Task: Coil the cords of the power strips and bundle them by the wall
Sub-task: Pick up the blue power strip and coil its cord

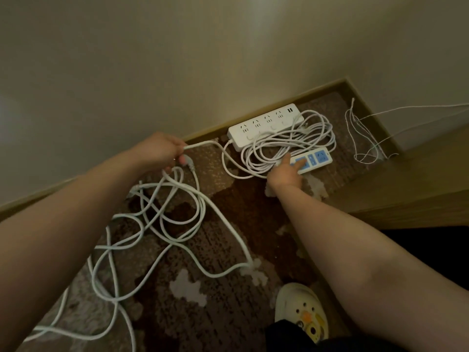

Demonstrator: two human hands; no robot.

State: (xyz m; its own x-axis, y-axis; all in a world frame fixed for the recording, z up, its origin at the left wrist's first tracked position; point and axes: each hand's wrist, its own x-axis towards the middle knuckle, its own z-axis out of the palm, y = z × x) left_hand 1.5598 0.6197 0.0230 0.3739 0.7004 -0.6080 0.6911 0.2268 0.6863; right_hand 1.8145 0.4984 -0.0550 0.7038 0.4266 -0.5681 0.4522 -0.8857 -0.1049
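Head view looks down at a brown patterned carpet (203, 240) by a pale wall (152, 59), and cords run everywhere. Up against the wooden baseboard (208, 132) lies a long white power strip (264, 127), sockets up, flat on the floor. Just in front of it sits a smaller white strip with blue sockets (313, 160), and between and over the two a coiled cord (286, 146) is piled in loose loops — part of it drapes across the long strip's near edge.

Left hand (160, 151) is curled round the thick white cord (203, 143) coming out of the long strip's end, gripping it just off the floor; a grey plug (189, 165) shows right under those fingers, though whether the hand holds it too I cannot tell. Below that hand a big tangle of loose cord (162, 217) sprawls over the carpet toward the lower left.

Right hand (285, 174) is reached forward, fingers fairly straight, fingertips touching the blue-socket strip and the edge of the coil — pressing, not gripping.

Off to the right, thin white string (360, 138) hangs in loops beside a wooden cabinet side (418, 174). A cream clog (302, 311) with charms stands at the bottom.
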